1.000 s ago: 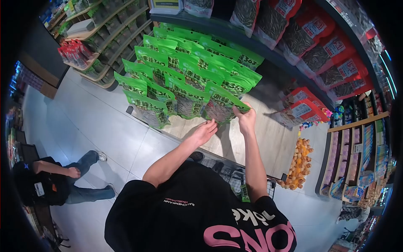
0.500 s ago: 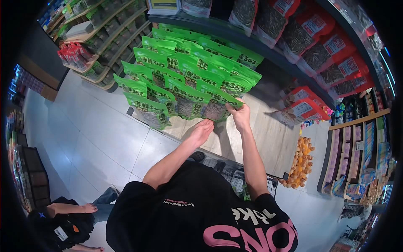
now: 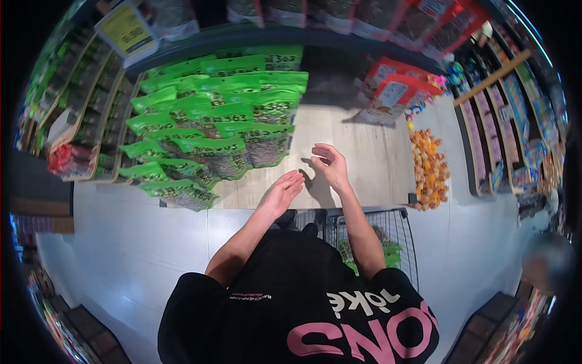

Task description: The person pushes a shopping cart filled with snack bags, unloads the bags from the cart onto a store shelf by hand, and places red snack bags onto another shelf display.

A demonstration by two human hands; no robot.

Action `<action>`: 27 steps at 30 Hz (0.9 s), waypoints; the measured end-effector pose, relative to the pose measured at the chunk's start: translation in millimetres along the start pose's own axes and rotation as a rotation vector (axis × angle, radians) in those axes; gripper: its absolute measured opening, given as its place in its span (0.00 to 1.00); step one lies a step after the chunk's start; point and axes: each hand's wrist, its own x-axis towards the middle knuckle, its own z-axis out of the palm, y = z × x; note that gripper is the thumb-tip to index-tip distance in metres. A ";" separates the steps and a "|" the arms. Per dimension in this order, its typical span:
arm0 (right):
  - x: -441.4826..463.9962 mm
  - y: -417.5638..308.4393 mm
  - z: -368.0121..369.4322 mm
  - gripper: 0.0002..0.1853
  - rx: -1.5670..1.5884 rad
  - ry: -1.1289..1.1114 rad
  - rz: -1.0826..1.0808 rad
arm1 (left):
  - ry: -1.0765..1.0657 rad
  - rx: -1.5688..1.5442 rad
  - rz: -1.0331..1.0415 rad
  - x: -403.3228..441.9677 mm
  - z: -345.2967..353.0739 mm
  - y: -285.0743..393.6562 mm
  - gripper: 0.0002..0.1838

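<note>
Green snack bags (image 3: 227, 148) stand upright in tight rows on a pale wooden shelf board (image 3: 364, 164), several deep. My left hand (image 3: 285, 193) is held palm up over the board's front part, fingers stretched out and nothing in it. It is to the right of the nearest bags, apart from them. My right hand (image 3: 330, 167) hovers a little farther right, fingers curved with a gap to the thumb, likewise holding nothing. Below my right forearm, a black wire cart (image 3: 407, 233) carries more green bags (image 3: 391, 255), partly hidden by the arm.
Red bags (image 3: 391, 94) stand at the board's back right, and more line the dark upper shelf (image 3: 273, 33). A price sign (image 3: 127, 31) hangs at upper left. Orange-brown round items (image 3: 429, 170) lie beyond the right edge. Another person's blurred head (image 3: 547, 264) is at far right.
My right hand has let go of the front green bag and moved away from it. Both hands now stand off to the right of the rows. The view has turned rightward.
</note>
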 end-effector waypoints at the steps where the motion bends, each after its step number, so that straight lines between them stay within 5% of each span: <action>1: -13.9 4.4 -14.0 0.20 0.041 0.053 0.027 | -0.035 0.025 -0.046 3.9 7.7 -6.3 0.26; 8: -134.3 29.1 -89.5 0.11 0.104 0.529 0.077 | -0.278 0.392 -0.388 33.3 57.8 -73.1 0.24; 21: -368.5 139.8 -106.7 0.18 0.020 1.463 0.408 | -0.642 1.008 -0.950 54.1 69.3 -250.5 0.21; 27: -376.8 168.9 -137.1 0.29 0.050 1.449 0.652 | -0.556 1.132 -0.961 67.9 57.9 -290.4 0.21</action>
